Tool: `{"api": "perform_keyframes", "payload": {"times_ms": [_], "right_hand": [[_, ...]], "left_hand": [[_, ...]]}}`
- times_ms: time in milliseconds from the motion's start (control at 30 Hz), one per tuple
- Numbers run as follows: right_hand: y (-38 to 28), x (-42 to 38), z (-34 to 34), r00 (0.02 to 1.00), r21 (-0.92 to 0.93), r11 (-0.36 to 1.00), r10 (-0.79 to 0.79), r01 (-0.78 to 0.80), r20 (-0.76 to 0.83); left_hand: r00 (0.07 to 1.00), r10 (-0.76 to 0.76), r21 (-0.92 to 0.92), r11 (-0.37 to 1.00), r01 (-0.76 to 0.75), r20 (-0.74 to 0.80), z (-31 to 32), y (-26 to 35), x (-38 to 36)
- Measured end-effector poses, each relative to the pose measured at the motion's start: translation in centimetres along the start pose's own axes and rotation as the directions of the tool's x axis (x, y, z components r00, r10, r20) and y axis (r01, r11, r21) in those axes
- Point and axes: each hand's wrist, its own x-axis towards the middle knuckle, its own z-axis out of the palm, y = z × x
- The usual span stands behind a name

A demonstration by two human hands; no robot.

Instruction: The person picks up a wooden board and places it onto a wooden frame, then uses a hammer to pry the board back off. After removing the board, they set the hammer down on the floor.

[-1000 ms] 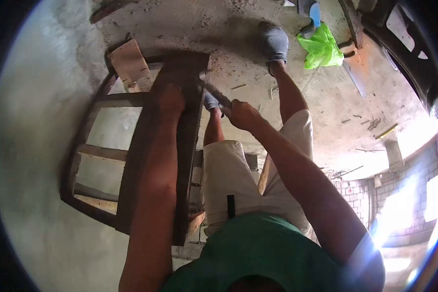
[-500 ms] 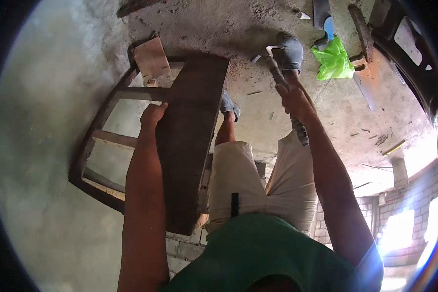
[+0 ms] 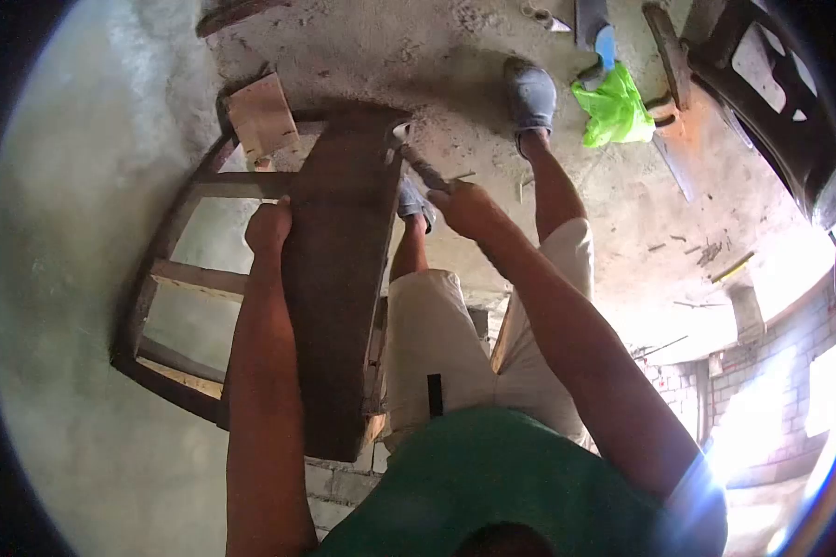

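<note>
A wide dark brown board [image 3: 348,278] lies along one side of a wooden frame [image 3: 153,288] with several crosspieces. My left hand [image 3: 269,227] is closed at the board's left edge, beside a crosspiece, its fingers partly hidden. In my right hand [image 3: 466,209] is a claw hammer [image 3: 424,171], gripped by its wrapped handle. The hammer's head meets the far right corner of the board in this view. A small piece of plywood [image 3: 262,116] rests on the frame's far end.
On the concrete floor at the far right lie a handsaw [image 3: 593,28], a green plastic bag [image 3: 613,110] and a length of wood [image 3: 667,56]. A black plastic chair [image 3: 762,84] stands at the right edge. My shoe [image 3: 531,93] is planted beyond the hammer.
My right hand has swung the hammer leftward, from over my right foot to the board's far corner. My left hand stays at the board's edge; the whole view has shifted slightly.
</note>
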Motion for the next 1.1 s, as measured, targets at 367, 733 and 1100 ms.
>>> {"api": "perform_keyframes", "payload": {"times_ms": [367,733,1100], "right_hand": [[-0.3,0.3,-1.8,0.917,0.241,0.92,0.219,-0.308,0.335],[-3.0,-1.1,-8.8,0.882,0.55,0.691,0.408,-0.468,0.237],[-9.9,-0.7,-8.8,0.935,0.573,0.801,0.315,-0.17,-0.163]], "left_hand": [[0.814,0.58,-0.521,0.701,-0.488,0.018,-8.7,-11.0,4.3],[0.916,0.329,0.057,0.935,-0.35,0.231,-3.5,-3.2,-1.6],[0.61,0.79,-0.826,0.3,-0.478,-0.066,-0.8,16.3,-11.0]]}}
